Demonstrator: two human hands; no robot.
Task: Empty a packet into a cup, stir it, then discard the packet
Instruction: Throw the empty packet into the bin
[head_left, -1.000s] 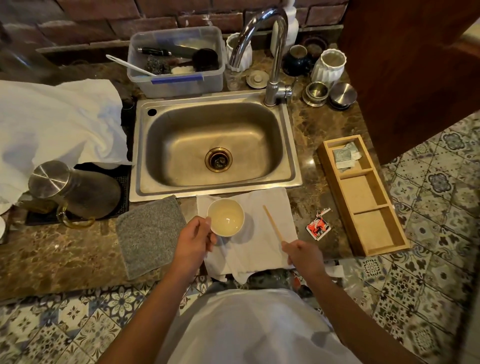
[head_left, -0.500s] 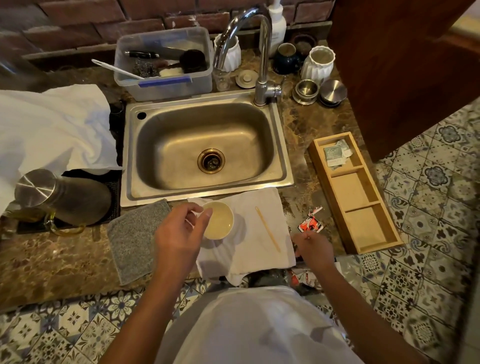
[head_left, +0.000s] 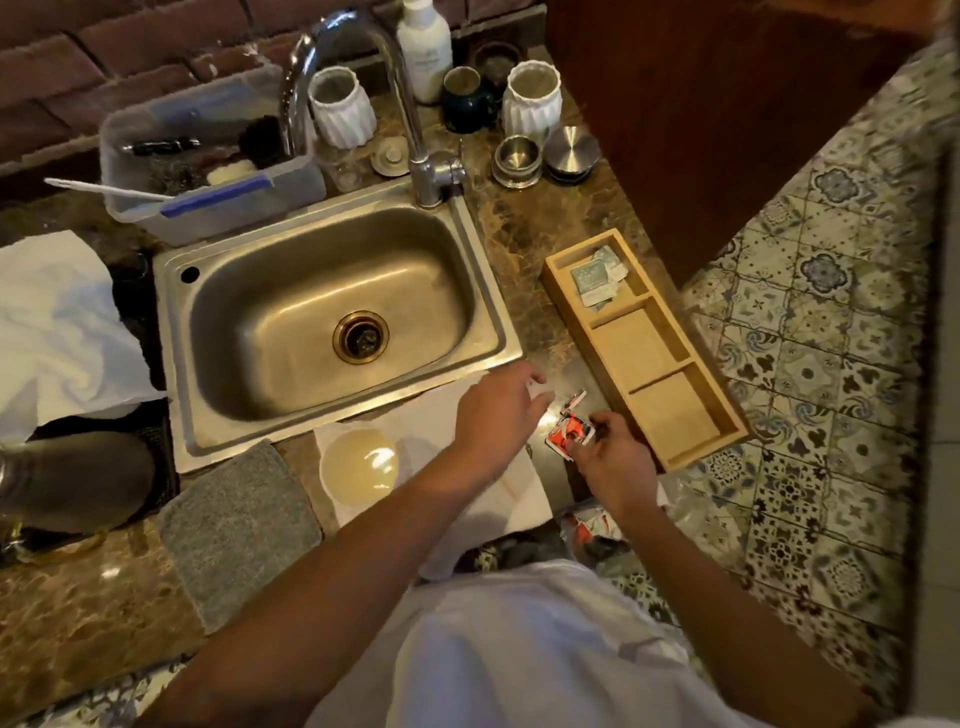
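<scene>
Head view, read left to right. At far left a white cloth (head_left: 52, 322) lies on the counter, with a grey mat (head_left: 236, 525) in front of the sink (head_left: 498, 332). Next comes the cup (head_left: 358, 467), standing on a white napkin (head_left: 514, 499) just in front of the sink's near rim; pale liquid shows inside it and neither of my hands touches it. My left hand (head_left: 498, 410) reaches across above the napkin with fingers extended and relaxed, holding nothing, its fingertips pointing right toward the packet (head_left: 571, 431). That red and white packet, torn at the top, sits in my right hand (head_left: 608, 452), pinched between thumb and fingers, just beside the near end of the wooden tray (head_left: 566, 291). The tray's far compartment holds a few pale sachets (head_left: 597, 278); its other two compartments show only bare wood.

Governing relation: the packet lies immediately right of my left fingertips, close but apart, its long axis running roughly away from me and tilted slightly right. The right hand is the nearer, already gripping it. I judge pouring and stirring done, and discarding as the step in hand. Whether the left hand is meant to assist, I cannot tell. No bin is clearly visible; what lies at the counter edge below my right wrist is too blurred to identify.
</scene>
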